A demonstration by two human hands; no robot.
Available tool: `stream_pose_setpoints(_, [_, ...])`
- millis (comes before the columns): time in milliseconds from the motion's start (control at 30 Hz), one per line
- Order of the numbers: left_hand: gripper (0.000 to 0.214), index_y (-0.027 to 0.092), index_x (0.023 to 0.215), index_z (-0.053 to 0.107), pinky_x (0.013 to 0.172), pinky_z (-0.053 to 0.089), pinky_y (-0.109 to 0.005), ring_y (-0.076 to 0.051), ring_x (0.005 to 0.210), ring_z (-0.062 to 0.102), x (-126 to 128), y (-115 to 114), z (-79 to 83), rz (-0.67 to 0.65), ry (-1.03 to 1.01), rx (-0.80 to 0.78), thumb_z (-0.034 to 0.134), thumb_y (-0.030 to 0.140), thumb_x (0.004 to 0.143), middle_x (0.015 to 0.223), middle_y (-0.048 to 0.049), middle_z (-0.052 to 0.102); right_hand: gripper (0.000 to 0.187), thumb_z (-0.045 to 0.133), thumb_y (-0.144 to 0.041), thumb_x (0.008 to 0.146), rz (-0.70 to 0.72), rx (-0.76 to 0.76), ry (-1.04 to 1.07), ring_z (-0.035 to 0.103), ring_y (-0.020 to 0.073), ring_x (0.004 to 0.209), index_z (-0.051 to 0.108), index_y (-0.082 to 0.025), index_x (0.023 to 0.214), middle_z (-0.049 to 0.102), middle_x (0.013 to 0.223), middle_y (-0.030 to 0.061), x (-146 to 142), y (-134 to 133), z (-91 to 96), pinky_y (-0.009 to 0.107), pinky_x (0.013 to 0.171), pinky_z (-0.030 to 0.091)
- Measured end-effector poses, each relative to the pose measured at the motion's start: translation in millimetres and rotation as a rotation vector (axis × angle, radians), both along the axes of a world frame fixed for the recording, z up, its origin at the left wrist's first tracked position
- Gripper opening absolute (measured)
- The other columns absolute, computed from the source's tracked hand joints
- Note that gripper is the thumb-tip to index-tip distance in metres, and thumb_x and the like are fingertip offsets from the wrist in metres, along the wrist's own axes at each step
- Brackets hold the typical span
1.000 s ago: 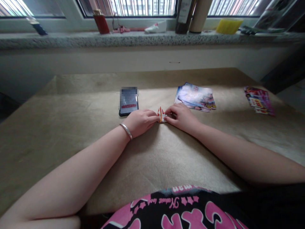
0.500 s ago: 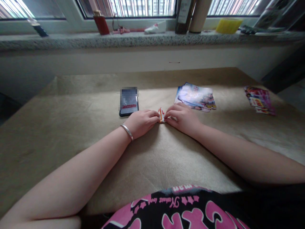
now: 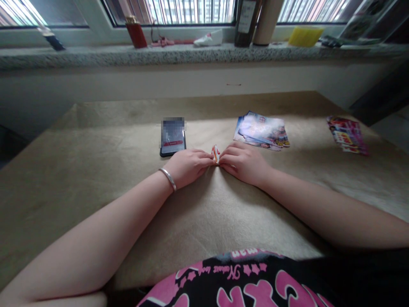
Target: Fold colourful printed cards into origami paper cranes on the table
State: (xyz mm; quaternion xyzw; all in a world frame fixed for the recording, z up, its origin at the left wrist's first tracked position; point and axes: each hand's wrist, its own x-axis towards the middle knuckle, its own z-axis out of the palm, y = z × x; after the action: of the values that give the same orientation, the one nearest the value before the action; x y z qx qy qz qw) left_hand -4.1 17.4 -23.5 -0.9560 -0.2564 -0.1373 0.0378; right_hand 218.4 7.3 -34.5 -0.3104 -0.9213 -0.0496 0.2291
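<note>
A small folded piece of white, orange and red printed paper (image 3: 215, 153) stands between my fingertips at the middle of the table. My left hand (image 3: 191, 165) pinches its left side, the fingers pressed together. On the other side, my right hand (image 3: 244, 161) grips its lower right edge with closed fingers. Both hands rest low, close to the tabletop, and the paper's lower edges are partly hidden by the fingertips. A silver bangle (image 3: 168, 179) circles my left wrist.
A phone (image 3: 173, 136) lies just beyond my left hand. Beyond my right hand is a loose stack of printed sheets (image 3: 263, 130), with pink and red printed papers (image 3: 347, 135) farther right. Bottles and a yellow roll of tape (image 3: 306, 36) stand on the stone windowsill (image 3: 179, 55).
The paper has become narrower and folded more upright between my fingers. My right fingers have closed in tighter at its lower edge; my left hand has barely shifted.
</note>
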Motion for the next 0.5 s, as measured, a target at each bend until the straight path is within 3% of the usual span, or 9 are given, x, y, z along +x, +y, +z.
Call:
stream_pose_setpoints(267, [0.031, 0.023, 0.106, 0.066, 0.084, 0.053, -0.031, -0.018, 0.099, 0.063, 6.2, -5.8, 7.5, 0.098, 0.085, -0.056, 0.051, 0.013, 0.081, 0.112, -0.0014, 0.066, 0.015, 0.052, -0.018, 0.082, -0.007, -0.082, 0.035, 0.054, 0.0185, 0.080, 0.067, -0.019, 0.081, 0.066, 0.084, 0.0064, -3.4, 0.6, -0.4, 0.031, 0.073, 0.043])
stream_pose_setpoints(500, [0.033, 0.024, 0.109, 0.065, 0.084, 0.052, -0.028, -0.016, 0.099, 0.062, -2.8, -4.0, 6.2, 0.030, 0.088, -0.006, 0.050, 0.014, 0.082, 0.113, -0.0023, 0.065, 0.012, 0.053, -0.018, 0.080, -0.020, -0.171, 0.069, 0.056, 0.0186, 0.084, 0.065, -0.018, 0.083, 0.065, 0.086, 0.0068, -1.8, 2.6, -1.1, 0.031, 0.075, 0.043])
